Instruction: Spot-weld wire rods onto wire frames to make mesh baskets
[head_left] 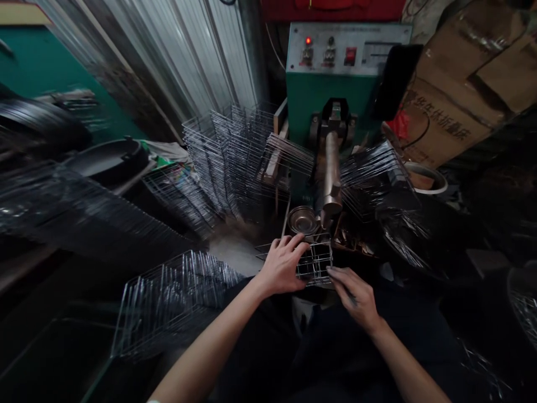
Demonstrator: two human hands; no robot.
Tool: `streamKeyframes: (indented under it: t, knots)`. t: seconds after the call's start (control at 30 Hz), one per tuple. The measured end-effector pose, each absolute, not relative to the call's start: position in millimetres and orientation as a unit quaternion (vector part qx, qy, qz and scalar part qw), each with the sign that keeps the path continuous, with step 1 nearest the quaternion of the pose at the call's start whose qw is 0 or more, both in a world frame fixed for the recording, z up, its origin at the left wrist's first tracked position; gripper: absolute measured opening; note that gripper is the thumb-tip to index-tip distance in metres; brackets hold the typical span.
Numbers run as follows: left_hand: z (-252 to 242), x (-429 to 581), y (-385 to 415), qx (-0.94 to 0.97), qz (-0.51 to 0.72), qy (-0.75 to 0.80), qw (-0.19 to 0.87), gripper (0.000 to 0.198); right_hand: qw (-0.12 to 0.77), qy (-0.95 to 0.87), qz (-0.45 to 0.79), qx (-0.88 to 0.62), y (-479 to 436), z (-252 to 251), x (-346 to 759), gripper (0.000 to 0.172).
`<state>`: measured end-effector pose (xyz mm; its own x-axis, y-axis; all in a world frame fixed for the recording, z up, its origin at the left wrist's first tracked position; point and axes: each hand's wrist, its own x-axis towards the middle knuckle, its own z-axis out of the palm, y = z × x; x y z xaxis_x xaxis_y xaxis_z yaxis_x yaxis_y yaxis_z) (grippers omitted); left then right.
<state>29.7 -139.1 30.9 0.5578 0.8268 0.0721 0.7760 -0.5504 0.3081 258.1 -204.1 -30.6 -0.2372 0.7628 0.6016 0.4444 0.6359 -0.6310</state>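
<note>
By the left hand (282,264) and the right hand (356,295), a wire frame (316,261) is gripped; if tilted, it may be caught on the metal rod (331,168) beyond them.

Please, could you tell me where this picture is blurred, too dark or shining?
Head view: hands and wire grid fairly clear, though dimly lit; head view, far left: dark coil smeared by blur; head view, lower corners: nearly black; head view, left of centre: glints along the stacked wire racks; head view, top: red indicator light glowing.
</note>
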Motion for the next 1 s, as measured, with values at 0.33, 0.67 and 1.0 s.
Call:
streamKeyframes:
  t: [0.33,0.67,1.0]
  knots:
    - [33,22,-120,0.879,0.098,0.445,0.139,0.079,0.493,-0.763,0.162,-0.385,-191,-37,250,0.042]
    - [30,23,-129,0.878,0.107,0.452,0.115,0.076,0.503,-0.768,0.115,-0.380,-197,-39,249,0.048]
    - [18,25,-129,0.881,0.127,0.445,0.100,0.079,0.479,-0.787,0.123,-0.368,-197,-59,257,0.060]
